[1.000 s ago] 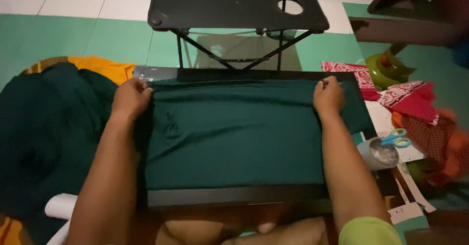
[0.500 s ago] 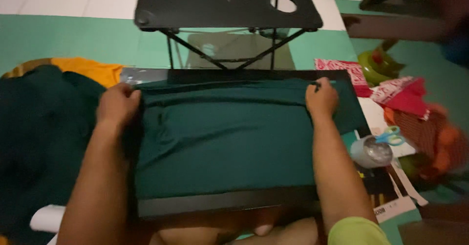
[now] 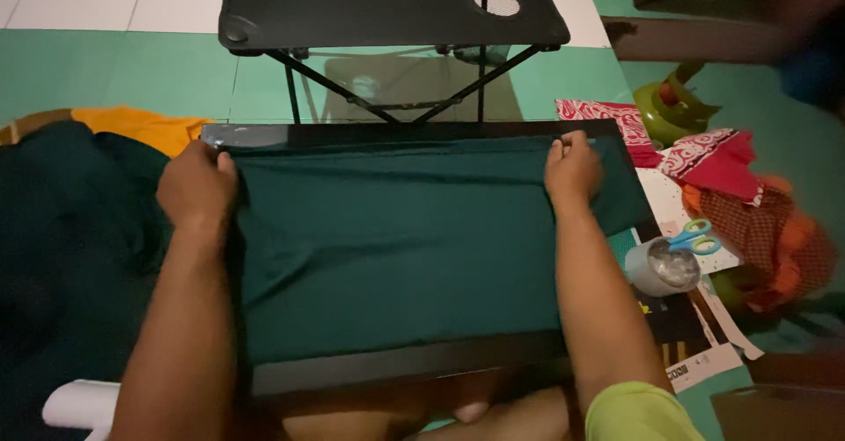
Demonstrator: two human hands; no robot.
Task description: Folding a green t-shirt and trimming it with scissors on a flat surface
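A dark green cloth [image 3: 396, 247] lies spread flat across the black worktop [image 3: 387, 372]. The left hand [image 3: 195, 187] pinches its far left corner, and the right hand [image 3: 572, 166] pinches its far edge. Scissors [image 3: 694, 237] rest on a tape roll [image 3: 658, 267] nearby.

A black folding table [image 3: 387, 5] with a round mesh cup hole [image 3: 495, 0] stands on the green floor [image 3: 114, 71] beyond the work. An orange cloth [image 3: 145, 127] lies at left beside a dark pile [image 3: 62, 230]. At right, red patterned fabrics [image 3: 704, 155] lie near a green toy [image 3: 669, 111]. Blue-handled scissors [image 3: 695, 237] rest on a tape roll [image 3: 658, 267], above printed papers [image 3: 695, 353].
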